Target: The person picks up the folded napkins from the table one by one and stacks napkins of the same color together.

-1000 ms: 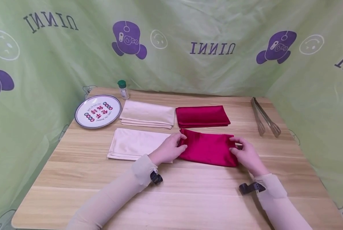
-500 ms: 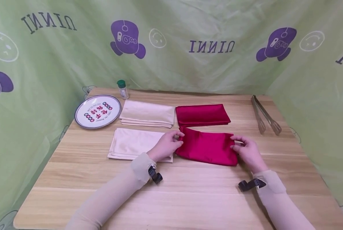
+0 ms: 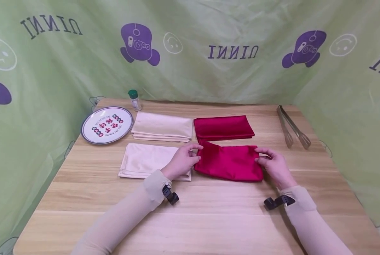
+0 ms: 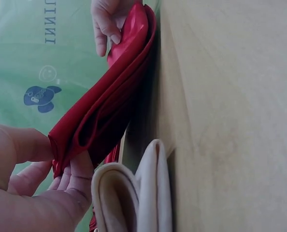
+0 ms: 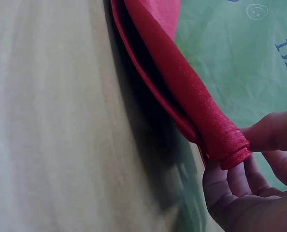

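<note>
Presently in two hands: folded red cloth

Item 1. Red cloth, satin-like sheen, folded in layers; slightly right of the table's middle, its long side facing the near edge. Both ends raised off the table, layers parting in loops along the side; whether its middle touches the wood cannot be told.

Item 2. Left hand; grip narrow, thumb and fingers pinching the cloth's left end. Set above the right end of a folded pale cloth. Beige sleeve, black wrist device.

Item 3. Right hand; grip likewise narrow, pinching the right end, on the side toward the table's right edge. Matching sleeve and wrist device.

Item 4. Second red cloth, folded flat, just beyond the first toward the far edge.

Item 5. Second pale cloth, folded, left of item 4, layered edges facing near.

Item 6. Round plate, dark rim, red characters; at the left edge, near the far left corner.

Item 7. Small bottle, green cap, upright by the far edge, close to the plate.

Item 8. Metal tongs, arms spread, near the far right corner.

Backdrop. Green curtain, purple figures, inverted lettering.
</note>
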`<state>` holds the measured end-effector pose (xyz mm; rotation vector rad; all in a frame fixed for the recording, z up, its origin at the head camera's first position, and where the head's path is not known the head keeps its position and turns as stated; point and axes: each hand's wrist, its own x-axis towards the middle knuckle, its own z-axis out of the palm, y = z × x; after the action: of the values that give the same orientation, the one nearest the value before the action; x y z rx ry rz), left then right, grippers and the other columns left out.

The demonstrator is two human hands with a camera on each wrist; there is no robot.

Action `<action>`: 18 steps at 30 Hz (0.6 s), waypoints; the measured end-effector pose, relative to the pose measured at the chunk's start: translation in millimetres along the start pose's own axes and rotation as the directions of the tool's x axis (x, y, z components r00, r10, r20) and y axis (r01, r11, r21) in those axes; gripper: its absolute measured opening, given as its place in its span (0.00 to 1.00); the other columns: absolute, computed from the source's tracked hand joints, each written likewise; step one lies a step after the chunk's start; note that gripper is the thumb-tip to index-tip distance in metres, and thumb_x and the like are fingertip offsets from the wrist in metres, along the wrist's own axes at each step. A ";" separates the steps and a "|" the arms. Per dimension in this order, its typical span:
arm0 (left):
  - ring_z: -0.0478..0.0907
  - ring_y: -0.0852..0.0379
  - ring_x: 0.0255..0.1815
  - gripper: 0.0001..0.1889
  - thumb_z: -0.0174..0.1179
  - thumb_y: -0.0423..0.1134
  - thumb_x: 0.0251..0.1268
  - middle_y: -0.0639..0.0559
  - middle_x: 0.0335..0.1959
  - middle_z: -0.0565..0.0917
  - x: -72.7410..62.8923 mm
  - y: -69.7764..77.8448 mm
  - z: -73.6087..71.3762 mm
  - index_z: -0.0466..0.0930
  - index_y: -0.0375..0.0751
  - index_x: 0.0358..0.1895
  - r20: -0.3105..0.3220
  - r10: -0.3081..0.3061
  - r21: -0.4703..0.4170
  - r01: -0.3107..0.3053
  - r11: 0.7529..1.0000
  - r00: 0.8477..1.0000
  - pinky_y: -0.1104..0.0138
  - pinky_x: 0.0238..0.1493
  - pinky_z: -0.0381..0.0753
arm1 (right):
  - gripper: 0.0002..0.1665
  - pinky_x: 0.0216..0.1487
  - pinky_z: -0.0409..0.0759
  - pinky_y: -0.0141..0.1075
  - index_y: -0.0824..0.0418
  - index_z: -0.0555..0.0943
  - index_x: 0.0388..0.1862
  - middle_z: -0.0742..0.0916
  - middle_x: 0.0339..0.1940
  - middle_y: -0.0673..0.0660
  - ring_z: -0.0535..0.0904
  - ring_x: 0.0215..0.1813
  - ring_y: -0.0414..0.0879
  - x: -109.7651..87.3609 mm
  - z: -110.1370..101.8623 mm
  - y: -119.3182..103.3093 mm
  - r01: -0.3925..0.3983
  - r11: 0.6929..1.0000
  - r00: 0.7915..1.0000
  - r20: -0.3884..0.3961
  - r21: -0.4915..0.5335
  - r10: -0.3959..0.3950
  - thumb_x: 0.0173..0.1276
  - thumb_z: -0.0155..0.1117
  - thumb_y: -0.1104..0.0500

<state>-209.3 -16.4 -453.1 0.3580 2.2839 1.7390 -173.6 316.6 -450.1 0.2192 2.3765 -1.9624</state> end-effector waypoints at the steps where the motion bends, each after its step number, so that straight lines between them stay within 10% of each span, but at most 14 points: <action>1: 0.80 0.57 0.37 0.20 0.62 0.25 0.59 0.48 0.54 0.77 -0.3 0.1 -0.9 0.80 0.40 0.56 -0.005 0.002 0.001 -0.002 1.000 1.000 0.68 0.31 0.80 | 0.22 0.36 0.78 0.27 0.72 0.75 0.58 0.83 0.40 0.49 0.79 0.38 0.37 0.8 0.6 -0.5 0.002 1.000 1.000 0.000 0.012 -0.002 0.65 0.60 0.73; 18: 0.75 0.57 0.31 0.21 0.60 0.24 0.61 0.46 0.46 0.76 2.0 2.1 -14.3 0.78 0.41 0.58 -0.032 0.023 -0.018 -0.024 1.000 0.999 0.72 0.21 0.71 | 0.20 0.38 0.79 0.25 0.68 0.77 0.55 0.81 0.47 0.51 0.78 0.40 0.37 8.8 4.4 -8.0 0.053 0.992 0.998 -0.020 0.113 -0.051 0.64 0.62 0.73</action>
<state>-215.9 -28.1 -447.5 0.3579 2.2930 1.7877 -183.7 311.5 -444.3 0.1809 2.3054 -2.1305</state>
